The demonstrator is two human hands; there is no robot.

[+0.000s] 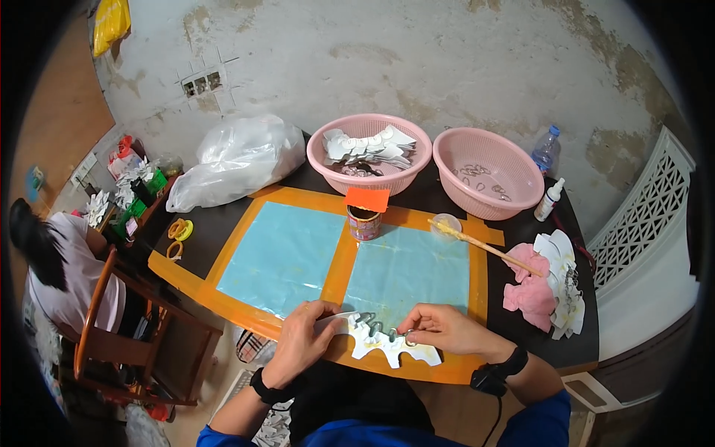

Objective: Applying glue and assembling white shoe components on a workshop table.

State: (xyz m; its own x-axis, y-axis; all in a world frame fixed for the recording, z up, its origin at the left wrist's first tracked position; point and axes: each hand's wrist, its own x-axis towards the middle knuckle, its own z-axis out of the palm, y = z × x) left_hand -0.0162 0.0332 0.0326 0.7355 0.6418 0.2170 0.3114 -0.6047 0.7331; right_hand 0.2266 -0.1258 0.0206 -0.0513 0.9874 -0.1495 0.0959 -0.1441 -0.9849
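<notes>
At the table's near edge lies a white scalloped cut-out piece point(395, 350), flat, with yellowish smears and several small metal rings point(376, 328) along its upper edge. My left hand point(304, 331) pinches the left end of this piece between thumb and fingers. Over its right part, my right hand point(439, 328) is closed in a pinch on a small metal ring at the upper edge; the fingertips partly hide it. Beyond the hands stands an open tin can point(365, 226) with an orange flap on top. A wooden stick point(484, 246) with a yellow-coated end leans across a small clear cup point(446, 226).
Pink baskets stand at the back: one point(328, 175) holds white pieces, another point(488, 201) metal rings. Right are a white bottle point(550, 200), pink cloth point(530, 302) and stacked white pieces point(570, 298). A plastic bag point(238, 160) lies back left. Another person point(71, 261) sits left.
</notes>
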